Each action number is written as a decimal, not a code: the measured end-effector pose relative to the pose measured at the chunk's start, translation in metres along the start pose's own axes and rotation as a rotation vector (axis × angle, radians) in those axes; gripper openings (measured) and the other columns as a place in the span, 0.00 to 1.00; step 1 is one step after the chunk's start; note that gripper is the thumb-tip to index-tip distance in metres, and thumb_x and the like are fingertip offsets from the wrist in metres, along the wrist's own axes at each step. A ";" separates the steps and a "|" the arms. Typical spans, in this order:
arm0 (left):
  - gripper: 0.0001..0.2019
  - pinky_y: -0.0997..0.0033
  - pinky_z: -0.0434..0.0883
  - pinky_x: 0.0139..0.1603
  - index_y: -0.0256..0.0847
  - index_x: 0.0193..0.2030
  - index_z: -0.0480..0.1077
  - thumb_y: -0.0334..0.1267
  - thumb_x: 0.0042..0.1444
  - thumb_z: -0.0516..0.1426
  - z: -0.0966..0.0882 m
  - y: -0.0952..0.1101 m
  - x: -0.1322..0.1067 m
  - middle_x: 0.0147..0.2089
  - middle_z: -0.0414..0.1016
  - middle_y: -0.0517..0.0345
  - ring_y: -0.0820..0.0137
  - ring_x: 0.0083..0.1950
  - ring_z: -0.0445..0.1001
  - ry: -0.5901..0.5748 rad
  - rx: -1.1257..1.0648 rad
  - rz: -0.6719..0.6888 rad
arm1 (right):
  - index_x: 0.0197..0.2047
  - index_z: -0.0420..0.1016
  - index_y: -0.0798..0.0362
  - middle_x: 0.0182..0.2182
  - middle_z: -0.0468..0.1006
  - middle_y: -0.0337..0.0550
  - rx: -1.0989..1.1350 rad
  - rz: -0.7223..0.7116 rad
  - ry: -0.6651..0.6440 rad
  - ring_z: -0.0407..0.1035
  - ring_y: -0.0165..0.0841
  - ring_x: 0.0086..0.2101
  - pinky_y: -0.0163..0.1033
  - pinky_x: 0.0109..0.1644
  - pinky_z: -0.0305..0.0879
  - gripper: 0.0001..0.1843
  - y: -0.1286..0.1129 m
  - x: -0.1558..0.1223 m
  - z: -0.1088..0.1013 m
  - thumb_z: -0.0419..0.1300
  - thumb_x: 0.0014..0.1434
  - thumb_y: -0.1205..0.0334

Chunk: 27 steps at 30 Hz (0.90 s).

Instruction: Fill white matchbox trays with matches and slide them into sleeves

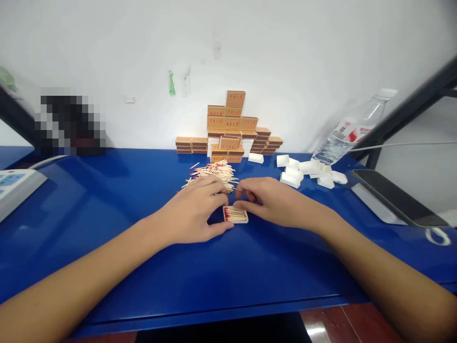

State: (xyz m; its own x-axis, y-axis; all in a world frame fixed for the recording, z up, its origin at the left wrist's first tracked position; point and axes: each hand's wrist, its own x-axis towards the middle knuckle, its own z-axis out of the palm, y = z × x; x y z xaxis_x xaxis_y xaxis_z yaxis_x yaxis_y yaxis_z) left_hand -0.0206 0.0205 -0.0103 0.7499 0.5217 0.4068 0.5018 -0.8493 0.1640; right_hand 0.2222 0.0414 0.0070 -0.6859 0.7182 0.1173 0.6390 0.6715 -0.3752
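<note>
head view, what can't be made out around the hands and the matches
Head view, tray of matches: its near left corner sits under the thumb of the left hand.
Curled fingers of the right hand hide whether they pinch a match.
Print on the stacked matchboxes is too small to read.
The dark thing far left is pixelated.

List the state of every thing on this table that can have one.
matchbox tray: open, full of matches
loose matches: heaped behind the hands
matchboxes: closed, stacked in a pile
white trays: scattered, without sleeves
water bottle: capped, tilted
phone: screen dark
left hand: fingers gripping the tray
right hand: fingers curled at the tray's edge
</note>
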 end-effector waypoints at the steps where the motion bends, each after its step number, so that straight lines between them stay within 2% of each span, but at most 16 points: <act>1: 0.13 0.52 0.72 0.59 0.38 0.42 0.75 0.47 0.62 0.63 -0.001 -0.001 0.000 0.47 0.77 0.48 0.57 0.53 0.74 0.006 0.003 0.004 | 0.38 0.74 0.52 0.27 0.70 0.35 -0.004 0.009 0.031 0.62 0.29 0.27 0.37 0.33 0.53 0.08 0.003 0.001 0.001 0.62 0.69 0.59; 5: 0.11 0.52 0.72 0.57 0.37 0.43 0.75 0.44 0.62 0.62 -0.012 -0.008 0.001 0.47 0.77 0.47 0.56 0.53 0.74 0.055 0.047 0.012 | 0.39 0.74 0.52 0.29 0.71 0.37 -0.007 0.051 0.218 0.63 0.30 0.28 0.37 0.33 0.55 0.06 0.016 0.010 0.011 0.63 0.67 0.60; 8: 0.12 0.52 0.73 0.55 0.37 0.44 0.75 0.43 0.60 0.63 -0.026 -0.019 0.003 0.46 0.78 0.46 0.54 0.53 0.74 0.111 0.109 -0.009 | 0.42 0.75 0.53 0.33 0.72 0.38 0.039 0.041 0.283 0.64 0.30 0.30 0.37 0.36 0.58 0.05 0.022 0.017 0.024 0.64 0.65 0.62; 13: 0.10 0.52 0.72 0.54 0.39 0.41 0.74 0.43 0.58 0.62 -0.043 -0.039 0.002 0.44 0.79 0.49 0.56 0.51 0.74 0.190 0.179 -0.070 | 0.41 0.74 0.53 0.36 0.73 0.40 0.018 0.055 0.295 0.64 0.30 0.31 0.37 0.36 0.59 0.10 0.019 0.031 0.040 0.68 0.64 0.56; 17: 0.10 0.53 0.72 0.54 0.40 0.39 0.73 0.44 0.59 0.62 -0.045 -0.048 0.000 0.42 0.78 0.49 0.56 0.51 0.74 0.212 0.190 -0.092 | 0.39 0.72 0.53 0.36 0.74 0.40 -0.037 0.034 0.267 0.65 0.29 0.31 0.36 0.35 0.58 0.08 0.014 0.036 0.040 0.65 0.67 0.59; 22: 0.11 0.53 0.72 0.54 0.38 0.42 0.74 0.45 0.60 0.62 -0.039 -0.046 -0.001 0.43 0.79 0.48 0.56 0.51 0.74 0.188 0.221 -0.077 | 0.39 0.71 0.53 0.37 0.75 0.44 -0.211 -0.011 0.224 0.67 0.33 0.34 0.38 0.36 0.58 0.08 0.013 0.033 0.035 0.62 0.71 0.59; 27: 0.13 0.52 0.73 0.54 0.37 0.44 0.75 0.45 0.61 0.61 -0.034 -0.040 0.000 0.44 0.78 0.47 0.55 0.51 0.74 0.160 0.225 -0.076 | 0.39 0.72 0.54 0.37 0.75 0.44 -0.198 -0.022 0.201 0.68 0.33 0.34 0.38 0.37 0.59 0.09 0.020 0.026 0.027 0.61 0.72 0.59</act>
State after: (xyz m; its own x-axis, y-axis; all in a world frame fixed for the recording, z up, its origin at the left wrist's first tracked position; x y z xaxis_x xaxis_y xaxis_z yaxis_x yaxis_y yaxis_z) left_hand -0.0557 0.0517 0.0140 0.6380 0.5484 0.5405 0.6504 -0.7596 0.0029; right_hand 0.2074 0.0689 -0.0220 -0.6302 0.7113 0.3112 0.6936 0.6959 -0.1860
